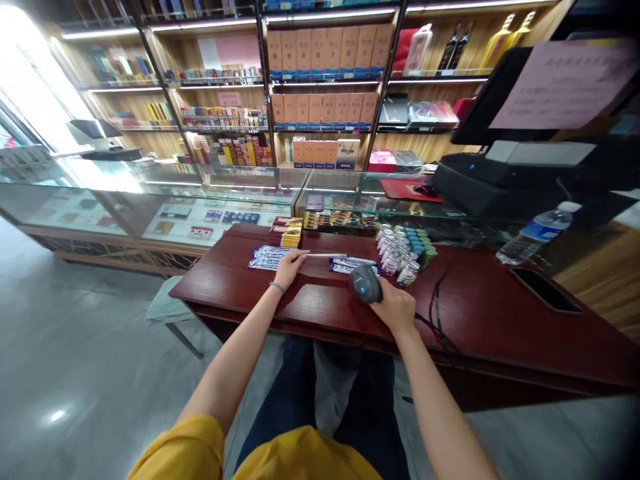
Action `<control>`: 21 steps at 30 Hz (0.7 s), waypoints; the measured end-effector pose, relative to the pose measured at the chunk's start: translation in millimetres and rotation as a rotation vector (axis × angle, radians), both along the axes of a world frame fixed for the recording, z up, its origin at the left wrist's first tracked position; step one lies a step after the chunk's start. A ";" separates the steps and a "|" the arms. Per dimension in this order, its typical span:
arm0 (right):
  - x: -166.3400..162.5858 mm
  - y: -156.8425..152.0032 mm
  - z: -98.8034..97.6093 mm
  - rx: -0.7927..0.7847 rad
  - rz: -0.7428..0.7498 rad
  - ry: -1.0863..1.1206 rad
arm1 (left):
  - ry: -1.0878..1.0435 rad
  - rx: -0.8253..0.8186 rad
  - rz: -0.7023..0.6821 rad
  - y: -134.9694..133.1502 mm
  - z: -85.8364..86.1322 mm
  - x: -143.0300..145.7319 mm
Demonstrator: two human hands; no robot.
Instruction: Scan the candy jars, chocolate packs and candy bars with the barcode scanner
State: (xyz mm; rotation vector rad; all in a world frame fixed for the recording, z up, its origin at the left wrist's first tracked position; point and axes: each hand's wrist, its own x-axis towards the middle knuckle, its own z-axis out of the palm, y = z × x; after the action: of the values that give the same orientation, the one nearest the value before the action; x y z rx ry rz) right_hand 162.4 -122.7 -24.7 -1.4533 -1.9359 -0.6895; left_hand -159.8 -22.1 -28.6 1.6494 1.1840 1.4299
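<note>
My right hand (397, 305) is wrapped round the grip of a dark handheld barcode scanner (365, 284), its blue light lit and its cord trailing right. My left hand (291, 268) pinches one end of a slim, pale packet (326, 255), seen nearly edge-on and pointing right. Beside that hand lies a pile of blue-and-white snack packets (265, 257). More blue-and-white packets (345, 265) lie just beyond the scanner, partly hidden by it. Red-and-yellow packets (286, 233) are stacked behind my left hand. Several small bottles (395, 250) stand grouped to the scanner's right.
The dark red table (225, 267) runs along a glass display counter (225, 187). At right are a water bottle (540, 233), a black phone (545, 290), loose cables (437, 307) and a monitor (493, 93). A stool (167, 307) stands at the table's left end.
</note>
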 end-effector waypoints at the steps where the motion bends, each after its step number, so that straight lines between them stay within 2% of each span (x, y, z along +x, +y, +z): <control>1: 0.0 0.0 0.0 -0.002 -0.005 0.000 | 0.033 0.016 0.002 -2.1 2.6 -12.2; 10: 2.6 2.9 -3.4 0.051 -0.024 -0.035 | 0.171 0.129 0.087 -28.1 25.1 -108.0; 15: 5.3 5.0 -7.3 0.059 -0.002 -0.028 | 0.250 0.143 0.112 -31.1 21.5 -142.6; 21: 2.7 3.8 -4.8 0.063 -0.016 -0.029 | 0.522 0.185 -0.032 -24.6 13.5 -163.9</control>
State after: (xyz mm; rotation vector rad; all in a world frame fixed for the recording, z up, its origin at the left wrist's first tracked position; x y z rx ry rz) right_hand 165.1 -119.0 -29.6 -1.4291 -1.9093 -0.7752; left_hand -323.8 -46.8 -15.1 2.2507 1.3171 1.1473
